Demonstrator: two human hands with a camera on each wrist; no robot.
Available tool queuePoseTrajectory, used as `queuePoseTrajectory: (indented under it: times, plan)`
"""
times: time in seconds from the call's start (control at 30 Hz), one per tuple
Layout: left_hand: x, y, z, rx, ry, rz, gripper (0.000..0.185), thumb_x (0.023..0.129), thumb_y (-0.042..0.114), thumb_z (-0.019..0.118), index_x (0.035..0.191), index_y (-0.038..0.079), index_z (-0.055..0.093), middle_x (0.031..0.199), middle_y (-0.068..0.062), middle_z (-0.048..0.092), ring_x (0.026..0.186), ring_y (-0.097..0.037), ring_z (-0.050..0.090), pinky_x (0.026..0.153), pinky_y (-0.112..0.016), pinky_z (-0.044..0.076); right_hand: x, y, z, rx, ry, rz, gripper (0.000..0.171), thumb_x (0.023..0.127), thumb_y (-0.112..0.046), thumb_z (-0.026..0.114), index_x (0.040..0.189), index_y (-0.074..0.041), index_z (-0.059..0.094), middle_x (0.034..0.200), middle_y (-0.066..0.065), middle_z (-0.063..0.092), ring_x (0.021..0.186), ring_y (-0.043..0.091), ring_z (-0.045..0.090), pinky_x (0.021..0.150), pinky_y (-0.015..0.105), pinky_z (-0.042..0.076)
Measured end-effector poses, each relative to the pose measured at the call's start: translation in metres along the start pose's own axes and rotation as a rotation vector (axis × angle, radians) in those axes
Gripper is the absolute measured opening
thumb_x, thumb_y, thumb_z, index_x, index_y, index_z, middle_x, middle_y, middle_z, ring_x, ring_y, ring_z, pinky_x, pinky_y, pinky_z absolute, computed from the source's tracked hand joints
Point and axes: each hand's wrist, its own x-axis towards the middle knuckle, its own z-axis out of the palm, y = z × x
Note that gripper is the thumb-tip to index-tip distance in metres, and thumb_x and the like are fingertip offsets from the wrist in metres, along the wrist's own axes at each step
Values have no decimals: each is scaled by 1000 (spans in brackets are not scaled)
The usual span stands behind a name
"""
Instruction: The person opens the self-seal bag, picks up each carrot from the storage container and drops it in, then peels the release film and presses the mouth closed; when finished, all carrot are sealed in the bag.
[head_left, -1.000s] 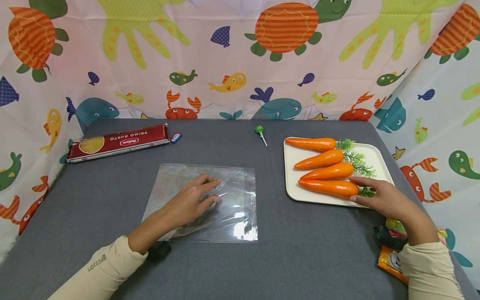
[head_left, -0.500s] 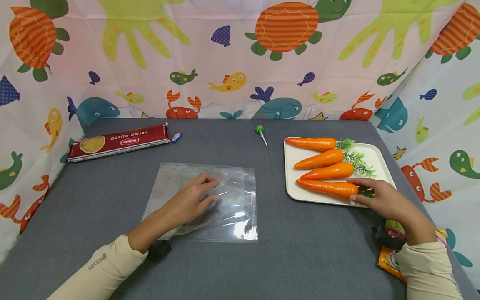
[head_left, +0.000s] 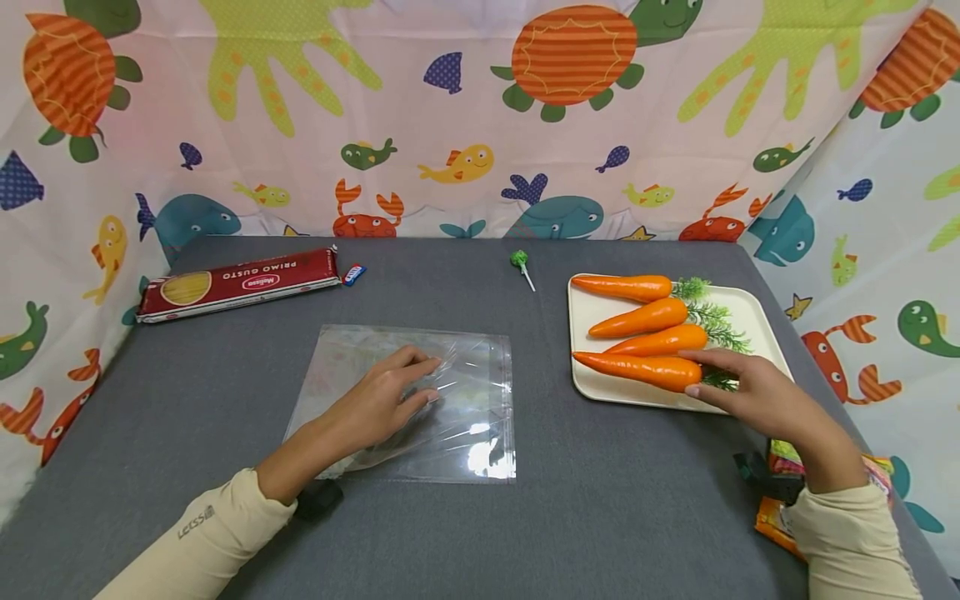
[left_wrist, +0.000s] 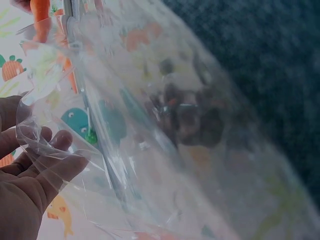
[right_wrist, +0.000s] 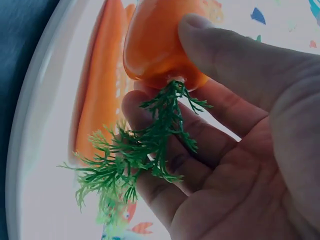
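A clear plastic bag (head_left: 476,417) lies flat on the grey table with my left hand (head_left: 386,396) over its middle. Creases run out from my fingertips, and in the left wrist view the loose film (left_wrist: 37,135) bunches up among the fingers of that hand. My right hand (head_left: 757,392) grips the thick, leafy end of the nearest carrot (head_left: 637,369), thumb on one side and fingers on the other. Its green top (right_wrist: 160,135) hangs over my fingers in the right wrist view. Behind it, three more carrots (head_left: 652,342) lie on a cream tray (head_left: 592,387).
A red spaghetti pack (head_left: 240,285) and a small wrapped candy (head_left: 354,274) lie at the back left. A green lollipop (head_left: 520,260) sits at the back middle. Colourful packets (head_left: 776,525) are partly hidden under my right forearm. A printed cloth (head_left: 450,117) hangs behind the table.
My right hand has shifted left with the nearest carrot, whose tip now reaches the tray's left edge. The left hand and the bag have stayed in place.
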Motion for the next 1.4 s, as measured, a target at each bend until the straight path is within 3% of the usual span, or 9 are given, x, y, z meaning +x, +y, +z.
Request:
queuePoseTrajectory:
  times: [0.37, 0.53, 0.77, 0.97, 1.17, 1.4]
  plan:
    - [1, 1, 0, -7, 0, 9, 48, 93, 15, 68, 135, -4, 54, 118, -7, 55, 84, -11, 53, 68, -28, 48, 12, -24, 11, -1, 27, -74, 44, 88, -14, 74, 128, -1, 61, 117, 10, 65, 101, 11, 54, 85, 9, 38]
    - [1, 1, 1, -9, -6, 4, 48, 93, 15, 68, 135, -4, 54, 118, -7, 54, 86, -15, 56, 69, -29, 48, 20, -34, 19, -13, 15, -116, 43, 87, -14, 75, 127, -2, 63, 118, 8, 66, 102, 19, 57, 86, 16, 41]
    - [1, 2, 1, -10, -10, 6, 48, 93, 15, 68, 135, -4, 54, 119, -7, 54, 90, -18, 58, 70, -30, 49, 33, -44, 34, 40, -52, -170, 43, 88, -12, 73, 129, -4, 62, 122, 6, 64, 106, 19, 56, 89, 35, 47]
    - [3, 2, 1, -7, -16, -1, 48, 94, 16, 67, 135, -4, 54, 119, -7, 54, 90, -19, 59, 71, -30, 49, 44, -51, 46, 32, -52, -246, 42, 84, -9, 77, 124, -2, 65, 118, 5, 66, 105, 18, 60, 91, 32, 47]
    - [4, 3, 1, -14, -30, -14, 47, 95, 17, 66, 136, -2, 54, 120, -6, 54, 94, -18, 59, 73, -31, 51, 56, -62, 55, 51, -108, -241, 43, 83, -9, 77, 124, -1, 64, 117, 6, 66, 105, 19, 60, 92, 45, 47]
    - [5, 4, 1, -3, -38, -24, 46, 95, 16, 66, 136, 0, 55, 119, -6, 54, 94, -16, 58, 74, -30, 51, 67, -73, 67, 87, -162, -245, 44, 86, -9, 75, 127, 0, 62, 118, 7, 65, 106, 22, 60, 93, 47, 46]
